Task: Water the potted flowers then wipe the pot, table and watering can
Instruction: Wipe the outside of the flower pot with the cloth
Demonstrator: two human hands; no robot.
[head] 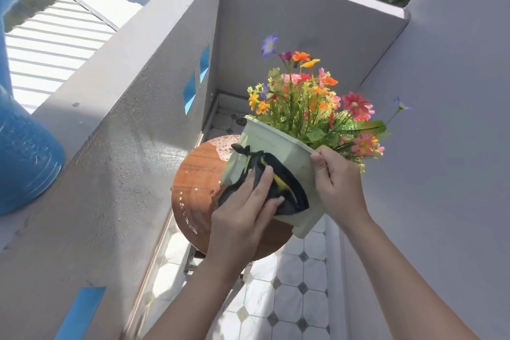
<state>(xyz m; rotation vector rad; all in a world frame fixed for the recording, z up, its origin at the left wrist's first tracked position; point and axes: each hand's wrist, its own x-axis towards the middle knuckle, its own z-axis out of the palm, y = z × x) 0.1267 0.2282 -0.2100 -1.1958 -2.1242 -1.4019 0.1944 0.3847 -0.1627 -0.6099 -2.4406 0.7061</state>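
The left hand (248, 201), fingers flat, presses a dark cloth (287, 188) against the tilted pot (276, 143), which is held over the wet desk (198, 171). The right hand (339, 182) pinches its rim. The pot looks light, stiff and probably slick, so the rim seems the surest hold.

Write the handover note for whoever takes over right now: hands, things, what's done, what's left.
Left hand: flat fingers press the dark cloth against the pot side.
Right hand: grips the pot rim and holds it tilted over the round table.
The flowers are in the pot. The table has water and foam on it. A blue vessel stands on the left ledge; I cannot tell if it is the watering can.
Done: probably the watering. The pot is being wiped.
Left: finish the pot, set it down, wipe the table and the can.
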